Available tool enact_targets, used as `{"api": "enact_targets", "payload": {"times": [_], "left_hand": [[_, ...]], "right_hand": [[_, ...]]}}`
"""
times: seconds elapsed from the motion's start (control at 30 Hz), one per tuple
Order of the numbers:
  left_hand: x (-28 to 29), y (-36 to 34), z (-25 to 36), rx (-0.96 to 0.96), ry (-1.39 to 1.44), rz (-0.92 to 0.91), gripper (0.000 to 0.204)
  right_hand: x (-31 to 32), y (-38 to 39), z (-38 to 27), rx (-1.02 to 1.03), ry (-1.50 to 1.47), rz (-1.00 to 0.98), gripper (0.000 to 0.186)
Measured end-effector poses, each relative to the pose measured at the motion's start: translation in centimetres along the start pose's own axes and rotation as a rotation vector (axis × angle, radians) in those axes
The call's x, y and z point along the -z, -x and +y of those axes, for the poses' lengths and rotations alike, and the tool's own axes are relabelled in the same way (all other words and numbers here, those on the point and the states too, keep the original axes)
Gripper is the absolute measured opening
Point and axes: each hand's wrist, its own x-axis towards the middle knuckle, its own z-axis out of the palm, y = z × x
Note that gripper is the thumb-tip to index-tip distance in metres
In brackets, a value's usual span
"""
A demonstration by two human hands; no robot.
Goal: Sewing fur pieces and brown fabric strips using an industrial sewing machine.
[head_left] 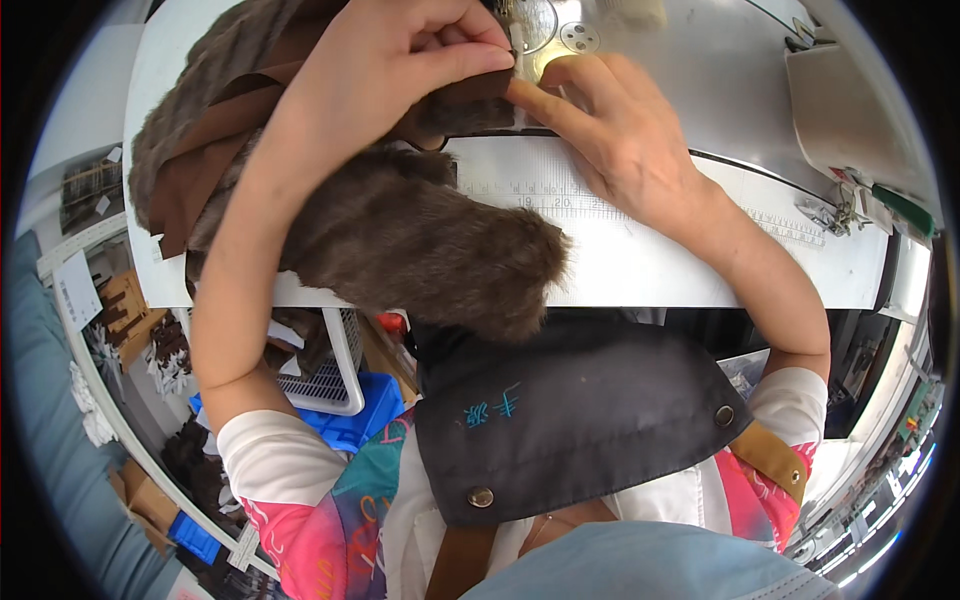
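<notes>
A brown furry garment piece (400,235) with smooth brown fabric strips (215,140) lies across the left of the white work table, its fluffy end hanging over the front edge. My left hand (425,60) is closed, pinching the brown fabric (480,88) between thumb and fingers beside the metal parts of a sewing machine (530,25). From the other side, my right hand (630,135) has its index fingertip on that fabric's edge; its thumb is mostly hidden and seems to grip from below. The stitching point is partly covered by my hands.
A printed ruler scale (560,200) runs along the white table (640,270). The machine's metal bed (690,80) and a beige housing (850,110) stand at the right. Below left are a white plastic basket (325,385), a blue bin (365,415) and a shelf rack (100,330) with brown pieces.
</notes>
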Motion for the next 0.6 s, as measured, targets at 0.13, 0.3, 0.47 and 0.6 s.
{"api": "enact_targets", "payload": {"times": [0.13,0.3,0.47,0.6], "left_hand": [[-0.5,-1.7,0.7,0.051,0.112,-0.135,0.012],[-0.5,-2.0,1.4,0.113,0.074,-0.086,0.014],[-0.5,-2.2,1.0,0.114,0.036,-0.089,0.015],[-0.6,-2.2,0.7,0.101,0.067,-0.091,0.015]], "right_hand": [[-0.2,-0.1,0.3,0.054,0.048,-0.004,0.038],[-0.3,0.2,1.2,-0.008,-0.140,0.092,0.038],[-0.9,-0.3,1.3,0.006,-0.030,0.136,0.039],[-1.1,-0.7,1.3,0.063,0.064,0.086,0.035]]}}
